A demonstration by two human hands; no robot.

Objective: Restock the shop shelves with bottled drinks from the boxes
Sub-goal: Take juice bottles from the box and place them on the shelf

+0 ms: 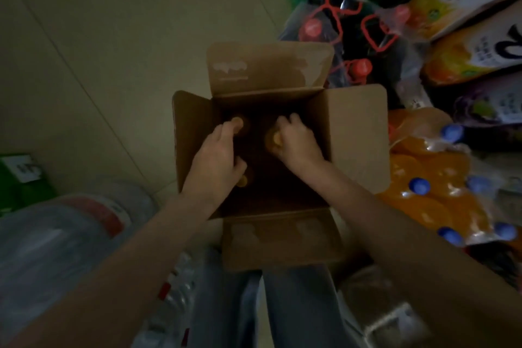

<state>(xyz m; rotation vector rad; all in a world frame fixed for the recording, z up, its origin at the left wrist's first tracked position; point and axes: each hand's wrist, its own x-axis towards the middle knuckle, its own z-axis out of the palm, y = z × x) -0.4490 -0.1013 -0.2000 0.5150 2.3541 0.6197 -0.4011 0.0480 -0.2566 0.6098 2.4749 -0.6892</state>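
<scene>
A: Where are the hands?

B: Both are down inside the open cardboard box point(353, 133). The left hand point(217, 161) curls its fingers round a yellow bottle cap point(236, 122). The right hand point(296, 140) curls round another yellow cap point(276, 138).

A: So they hold the bottles?

B: Yes, each hand grips a bottle top. The bottles themselves are too dark to see well.

A: Anything else in the box?

B: One more yellow top point(242, 181) sits just under the left hand, near the wrist.

A: What is around the box?

B: Past the right hand lies a pack of orange drinks with blue caps point(435, 178). Beyond the fingertips stands a pack of dark bottles with red caps point(353, 28). Outside the left arm lie wrapped water bottles point(62, 234). The floor point(113, 37) is pale tile
</scene>
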